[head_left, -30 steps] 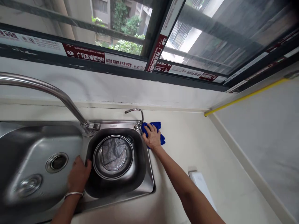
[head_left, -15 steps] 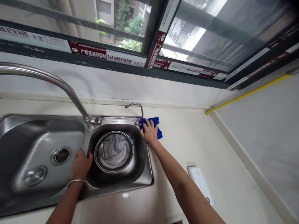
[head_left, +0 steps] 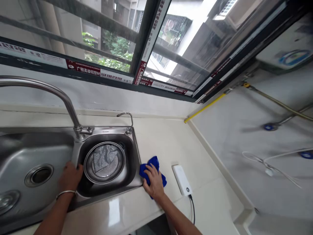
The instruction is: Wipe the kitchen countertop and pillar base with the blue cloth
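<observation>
My right hand (head_left: 153,180) presses flat on a blue cloth (head_left: 151,164) lying on the cream countertop (head_left: 171,143), right beside the steel sink's right rim (head_left: 137,156). Its fingers are spread over the cloth. My left hand (head_left: 70,176), with a metal bangle on the wrist, rests curled on the divider between the two sink basins. In the small right basin sits a round steel strainer basket (head_left: 104,167) with a grey scouring cloth (head_left: 104,156) in it.
A tall curved tap (head_left: 49,93) and a small second tap (head_left: 127,122) stand at the sink's back edge. A white power bank (head_left: 181,179) with a black cable lies on the counter right of the cloth. A window runs behind; hoses and pipes hang on the right wall.
My right hand has slid the blue cloth from beside the small tap at the sink's back corner toward me along the right rim. My view has turned to the right. The left hand stayed put.
</observation>
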